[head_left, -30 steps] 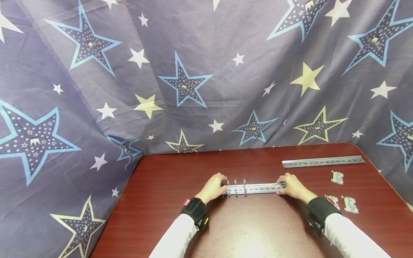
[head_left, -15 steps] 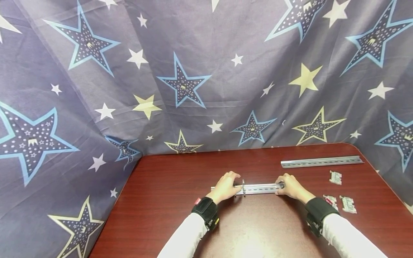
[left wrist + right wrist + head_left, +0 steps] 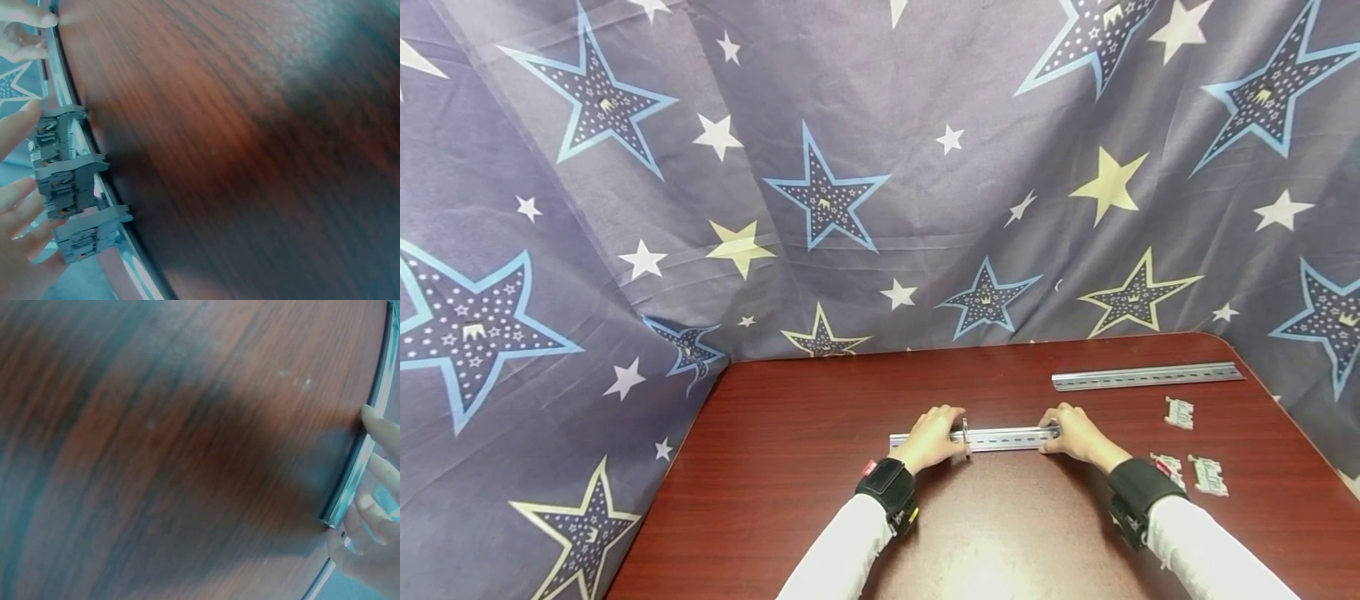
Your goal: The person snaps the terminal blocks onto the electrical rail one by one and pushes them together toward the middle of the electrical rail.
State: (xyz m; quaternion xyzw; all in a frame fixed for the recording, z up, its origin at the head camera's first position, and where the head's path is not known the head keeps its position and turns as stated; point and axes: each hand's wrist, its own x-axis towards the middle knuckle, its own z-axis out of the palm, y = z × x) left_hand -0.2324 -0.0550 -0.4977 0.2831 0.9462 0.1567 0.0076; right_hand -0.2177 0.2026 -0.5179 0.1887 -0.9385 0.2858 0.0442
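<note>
A slotted metal DIN rail (image 3: pixel 1007 439) lies across the middle of the table under both hands. Three grey terminal blocks stand on it, spaced apart; the left wrist view shows a far block (image 3: pixel 56 125), a middle block (image 3: pixel 65 181) and a near block (image 3: pixel 90 234). My left hand (image 3: pixel 931 437) straddles the rail, thumb and fingers around the blocks, and hides two of them in the head view. The rightmost terminal block (image 3: pixel 966 437) shows right at its fingertips. My right hand (image 3: pixel 1075 435) grips the rail's right end, also seen as a rail end (image 3: pixel 350 487) between fingers.
A second DIN rail (image 3: pixel 1150 377) lies at the back right of the table (image 3: pixel 790 483). Three loose terminal blocks lie on the right: one piece (image 3: pixel 1180 412) below that rail, another (image 3: pixel 1208 475) nearer, and one (image 3: pixel 1167 468) beside the right wristband. A star-patterned curtain (image 3: pixel 865 100) hangs behind.
My left hand has slid right from the rail's left end to the blocks, uncovering that end and covering two blocks. The right hand keeps its grip on the rail's right end.
</note>
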